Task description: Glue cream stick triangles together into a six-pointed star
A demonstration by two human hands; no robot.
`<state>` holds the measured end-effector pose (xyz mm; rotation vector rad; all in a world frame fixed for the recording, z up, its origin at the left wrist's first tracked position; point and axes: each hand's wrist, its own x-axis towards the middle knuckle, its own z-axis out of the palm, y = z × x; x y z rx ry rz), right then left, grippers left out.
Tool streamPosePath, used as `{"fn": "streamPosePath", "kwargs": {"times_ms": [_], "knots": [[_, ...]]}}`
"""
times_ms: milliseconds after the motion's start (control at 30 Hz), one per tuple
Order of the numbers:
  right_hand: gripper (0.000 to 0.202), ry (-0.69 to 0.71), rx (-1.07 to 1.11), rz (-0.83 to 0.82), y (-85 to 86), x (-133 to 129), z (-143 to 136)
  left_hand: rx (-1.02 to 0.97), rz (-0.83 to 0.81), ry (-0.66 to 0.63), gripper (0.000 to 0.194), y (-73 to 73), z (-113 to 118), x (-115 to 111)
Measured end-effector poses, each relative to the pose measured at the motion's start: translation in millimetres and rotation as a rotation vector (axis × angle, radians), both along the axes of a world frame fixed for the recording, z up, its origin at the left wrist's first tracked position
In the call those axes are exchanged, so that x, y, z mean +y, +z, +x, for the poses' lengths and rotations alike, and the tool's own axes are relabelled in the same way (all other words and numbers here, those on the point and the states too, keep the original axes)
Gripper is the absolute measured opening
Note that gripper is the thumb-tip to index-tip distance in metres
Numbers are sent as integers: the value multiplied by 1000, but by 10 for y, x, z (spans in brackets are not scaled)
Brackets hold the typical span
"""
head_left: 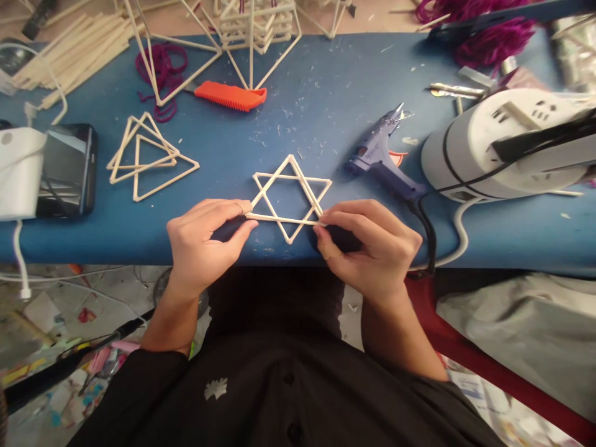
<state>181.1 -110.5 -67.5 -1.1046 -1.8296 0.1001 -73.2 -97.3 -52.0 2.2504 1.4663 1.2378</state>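
Two thin wooden-stick triangles overlap into a six-pointed star near the blue table's front edge. At the lower left corner of the upper stick triangle (272, 180), my left hand (202, 239) pinches the sticks between thumb and forefinger. My right hand (372, 239) grips the same triangle's lower right corner, its fingertips partly hiding the joint. That triangle points away from me and appears to have a doubled stick on its right side. Beneath it, the other stick triangle (289, 240) points toward me. To the left lie several loose stick triangles (162, 184), overlapping one another.
A blue glue gun (379, 149) lies right of the star, beside a white power socket tower (447, 155) with cables. An orange cutter (230, 95), purple yarn (162, 65), larger stick frames (251, 56) and a stick pile (88, 49) are behind. A dark phone-like device (74, 167) sits left.
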Motion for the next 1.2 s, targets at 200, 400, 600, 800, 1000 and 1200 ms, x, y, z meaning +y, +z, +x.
{"fn": "streamPosePath", "kwargs": {"times_ms": [200, 400, 600, 800, 1000, 1200], "knots": [[16, -18, -2, 7, -12, 2, 1, 20, 66, -4, 10, -42, 16, 33], [16, -13, 8, 12, -16, 10, 11, 50, 126, -8, 12, -63, 10, 39], [18, -11, -3, -7, 5, 17, -8, 71, 119, 2, 14, -42, 27, 33], [17, -16, -31, -18, 21, -4, -18, 73, 55, 30, 23, -23, 22, -16], [37, -33, -31, -90, 46, 62, -76, 67, -108, -23, 73, 102, 55, 27], [49, -36, -154, -134, 80, 177, -139, 172, -136, -103, 75, 232, 140, 166]]}}
